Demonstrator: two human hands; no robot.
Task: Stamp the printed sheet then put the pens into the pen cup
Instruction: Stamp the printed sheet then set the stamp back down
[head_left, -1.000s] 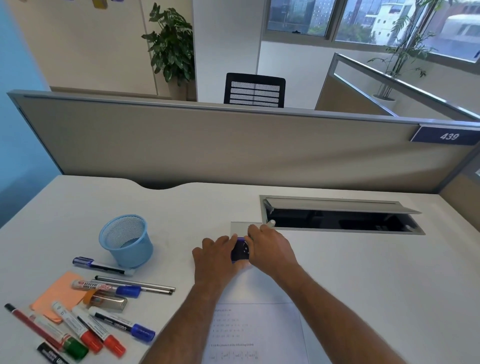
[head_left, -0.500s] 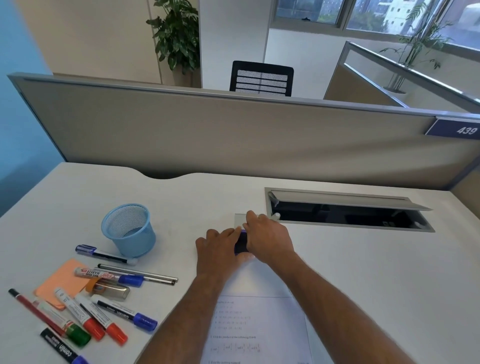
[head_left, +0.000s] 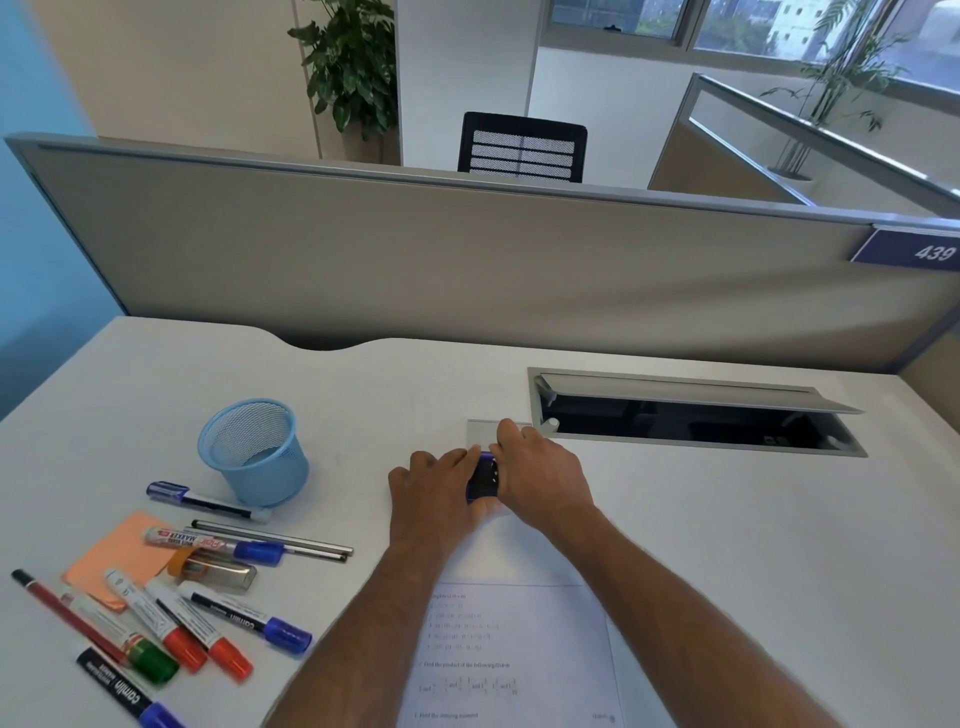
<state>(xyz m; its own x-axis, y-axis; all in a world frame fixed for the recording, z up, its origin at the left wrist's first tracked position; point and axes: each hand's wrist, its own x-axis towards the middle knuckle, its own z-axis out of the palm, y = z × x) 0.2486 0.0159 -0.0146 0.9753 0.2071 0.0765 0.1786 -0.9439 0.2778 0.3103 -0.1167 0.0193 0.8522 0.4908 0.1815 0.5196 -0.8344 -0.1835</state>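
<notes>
Your left hand (head_left: 431, 486) and right hand (head_left: 540, 475) are clamped together on the small dark purple plastic stamp (head_left: 483, 480), at the far end of the white printed paper sheet (head_left: 519, 649) on the smooth white tabletop (head_left: 753, 545).

Pen cup (head_left: 254, 451) left of stamp (head_left: 483, 482) (perhaps on sheet (head_left: 519, 639)), pens (head_left: 182, 618) nearer

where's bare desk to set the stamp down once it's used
Free: the white desk right of the printed sheet, below the open cable hatch. Also behind the blue mesh pen cup. Crowded: the markers front left.
</notes>
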